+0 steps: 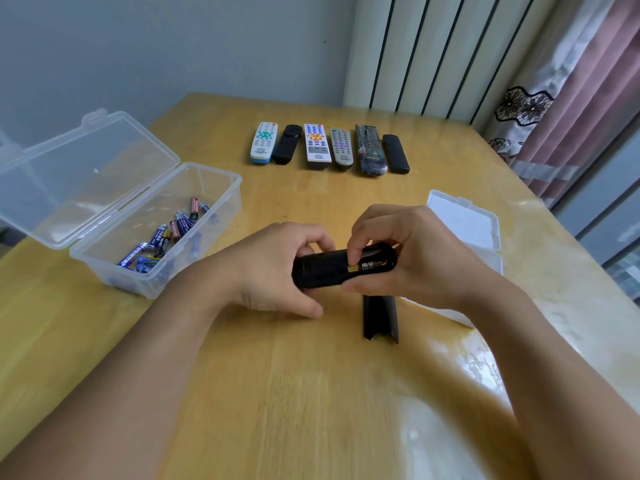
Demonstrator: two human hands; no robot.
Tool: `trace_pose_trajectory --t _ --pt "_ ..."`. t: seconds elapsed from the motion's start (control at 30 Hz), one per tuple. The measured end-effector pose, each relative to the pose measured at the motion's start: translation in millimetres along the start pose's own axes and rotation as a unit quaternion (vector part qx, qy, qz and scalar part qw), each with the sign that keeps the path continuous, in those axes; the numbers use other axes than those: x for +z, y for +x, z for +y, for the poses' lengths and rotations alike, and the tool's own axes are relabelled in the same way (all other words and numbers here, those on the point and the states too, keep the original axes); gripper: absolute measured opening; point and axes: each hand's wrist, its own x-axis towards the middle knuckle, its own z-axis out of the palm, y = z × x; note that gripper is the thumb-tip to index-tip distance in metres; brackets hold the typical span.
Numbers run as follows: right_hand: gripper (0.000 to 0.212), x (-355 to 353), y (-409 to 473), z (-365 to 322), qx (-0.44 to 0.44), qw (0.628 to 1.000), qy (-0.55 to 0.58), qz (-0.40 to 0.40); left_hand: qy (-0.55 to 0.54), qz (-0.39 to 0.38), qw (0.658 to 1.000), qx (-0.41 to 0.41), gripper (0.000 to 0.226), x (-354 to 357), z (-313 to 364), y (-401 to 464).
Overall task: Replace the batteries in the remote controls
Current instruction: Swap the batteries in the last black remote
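A black remote (322, 270) lies sideways above the table's middle, back up, its battery bay uncovered. My left hand (273, 271) grips its left end. My right hand (408, 258) holds the right end, with the forefinger pressing on a battery (367, 266) seated in the bay. The remote's black battery cover (380, 318) lies on the table just below my right hand. A clear box (194, 244) at the left, lid open, holds several loose batteries (162, 237).
Several remotes (329, 147) lie in a row at the far side of the wooden table (311, 393). A second clear box (464, 230) sits behind my right hand. Curtains (571, 98) and a window are at the right; a wall is behind.
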Motion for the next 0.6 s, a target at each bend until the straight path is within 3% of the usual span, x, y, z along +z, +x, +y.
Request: trace_pose_trajectory --t 0.07,0.13,0.27,0.6 --pt "0.024 0.8 1.0 0.5 0.011 1.0 0.014 0.022 0.117 0.093 0.988 0.033 0.03 3.7 -0.5 2.2" --pt "0.023 0.9 1.6 0.2 0.006 0.999 0.044 0.027 0.141 0.137 0.978 0.07 0.016 5.8 0.5 3.5" --pt "0.018 0.8 0.6 0.4 -0.008 0.993 0.12 0.015 0.104 0.107 0.985 0.086 0.008 4.1 0.6 2.8" --pt "0.021 2.2 -0.2 3.8 -0.002 0.986 0.166 -0.016 0.052 0.07 0.993 0.081 0.018 6.3 4.7 1.9"
